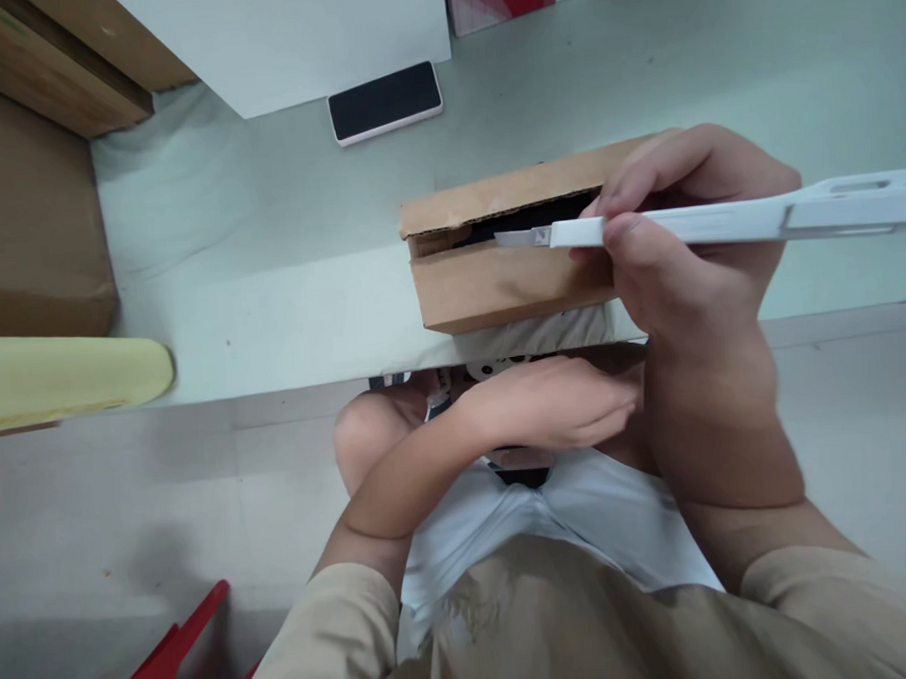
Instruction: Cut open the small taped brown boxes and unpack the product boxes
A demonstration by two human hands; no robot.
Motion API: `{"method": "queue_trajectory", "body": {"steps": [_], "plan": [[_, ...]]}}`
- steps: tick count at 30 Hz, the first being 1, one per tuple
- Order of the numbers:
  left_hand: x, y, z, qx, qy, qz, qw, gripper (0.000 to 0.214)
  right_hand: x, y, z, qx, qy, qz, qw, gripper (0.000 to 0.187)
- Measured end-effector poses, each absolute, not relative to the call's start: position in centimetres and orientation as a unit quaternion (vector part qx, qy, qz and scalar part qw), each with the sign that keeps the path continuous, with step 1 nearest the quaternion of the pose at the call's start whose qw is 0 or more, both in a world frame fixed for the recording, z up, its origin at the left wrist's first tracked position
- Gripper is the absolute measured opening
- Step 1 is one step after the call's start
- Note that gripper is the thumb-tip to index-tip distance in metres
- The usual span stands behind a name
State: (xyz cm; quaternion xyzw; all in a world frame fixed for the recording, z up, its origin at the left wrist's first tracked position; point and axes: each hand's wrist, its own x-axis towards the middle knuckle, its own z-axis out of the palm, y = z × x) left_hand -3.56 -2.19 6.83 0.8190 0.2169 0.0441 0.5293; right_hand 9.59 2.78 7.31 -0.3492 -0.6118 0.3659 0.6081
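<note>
My right hand [688,219] pinches a white utility knife [740,221] between thumb and fingers. Its blade points left, over the cardboard box [511,282]. The box lies at the table's near edge, and a dark gap shows along its partly lifted top. The fingers of that hand come over the box's right end; whether they press on it I cannot tell. Below the table edge, above my lap, my left hand [557,403] is closed with its fingers curled in. What it holds, if anything, is hidden.
On the pale green table [302,316] lies a phone [387,102], beside a white panel [320,35]. Brown cartons [27,218] stand at the left. A yellow rounded edge [71,376] juts in below them. A red chair [170,652] is at the lower left.
</note>
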Motion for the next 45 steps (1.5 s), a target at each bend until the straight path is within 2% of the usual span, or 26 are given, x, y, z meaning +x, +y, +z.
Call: {"method": "queue_trajectory", "body": {"steps": [2,5,8,13,28,34,38,45], "plan": [[-4.3,-2.1,7.2,0.756,0.178,0.135,0.615,0.029,9.6,2.9,7.1,-0.339,-0.607,0.367,0.618,0.018],[-5.2,-2.0,7.1,0.552,0.169,0.33,0.747,0.046,9.4,3.1,6.8,-0.318,-0.594,0.368,0.641,0.013],[-5.7,-1.8,6.8,0.33,0.237,0.435,0.803,0.059,9.3,3.0,6.9,-0.328,-0.577,0.379,0.645,0.015],[-5.5,-1.8,6.9,0.194,0.292,0.445,0.824,0.058,9.2,2.6,7.3,-0.339,-0.566,0.389,0.643,0.019],[-5.1,-1.7,7.0,0.072,0.247,0.426,0.868,0.061,9.5,2.6,7.1,-0.339,-0.578,0.384,0.635,0.015],[-4.9,-1.9,6.8,0.072,0.252,0.422,0.868,0.061,9.5,2.6,7.2,-0.337,-0.596,0.369,0.628,0.017],[-4.8,-1.9,6.3,0.103,0.248,0.42,0.867,0.063,9.7,2.8,7.0,-0.343,-0.612,0.349,0.622,0.011],[-4.9,-1.7,5.0,0.195,0.258,0.407,0.854,0.066,9.8,3.0,6.7,-0.369,-0.628,0.315,0.609,0.017]]}}
